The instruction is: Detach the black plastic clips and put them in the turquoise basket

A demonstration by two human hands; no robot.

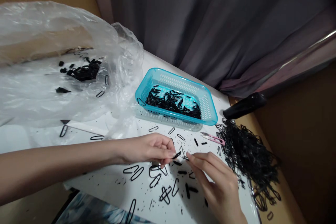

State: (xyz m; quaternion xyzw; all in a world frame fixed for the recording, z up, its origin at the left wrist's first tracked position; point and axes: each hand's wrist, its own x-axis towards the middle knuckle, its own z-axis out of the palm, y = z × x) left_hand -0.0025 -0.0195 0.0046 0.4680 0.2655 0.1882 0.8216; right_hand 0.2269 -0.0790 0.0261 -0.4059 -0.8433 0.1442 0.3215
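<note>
My left hand (154, 150) comes in from the left, closed in a pinch on a small black strip (177, 154) that pokes out past the fingertips. Facing it from the lower right, my right hand (216, 178) pinches a small dark piece (186, 158), too small to name, close to the strip's end. Whether the two pieces are joined I cannot tell. Beneath and around both hands lie thin black loops (137, 174) and short black strips (187, 191) on the white tabletop (110, 185).
Behind the hands, a blue perforated basket (176, 114) holds many black strips. A clear plastic bag (34, 91) with black pieces covers the left. Pink thread snips (214, 138), a heap of black loops (249, 157) and a black cylindrical object (244, 106) lie right. A grey curtain (168, 17) hangs behind.
</note>
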